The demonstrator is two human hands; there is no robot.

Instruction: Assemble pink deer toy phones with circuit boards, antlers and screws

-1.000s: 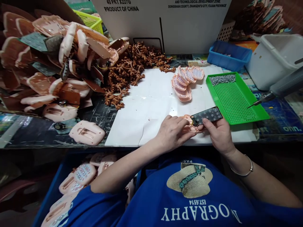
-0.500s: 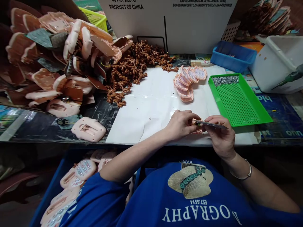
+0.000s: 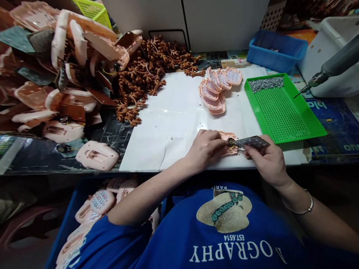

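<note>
A pink plastic shell (image 3: 229, 152) lies on the white sheet (image 3: 179, 123) near the table's front edge. Over it, my right hand (image 3: 265, 157) pinches a dark circuit board (image 3: 251, 141) with rows of pale dots, held tilted. My left hand (image 3: 206, 149) has its fingers closed at a small round speaker (image 3: 230, 141) with thin wires, beside the board's left end. My left fingertips partly cover the speaker and shell. Behind them, several pink keypad covers (image 3: 214, 87) lie overlapped in a curve.
A green tray (image 3: 286, 116) with silver screws (image 3: 267, 83) stands right, below a hanging electric screwdriver (image 3: 322, 74). Brown plastic parts (image 3: 151, 71) and heaped pink shells (image 3: 70, 56) fill the left. A blue bin (image 3: 276, 52) and white tub (image 3: 322, 56) stand back right.
My right hand has turned the circuit board from dotted face up to edge-on, then partly back, shifting slightly right. The speaker now shows by my left fingers. The hanging screwdriver swung away and back.
</note>
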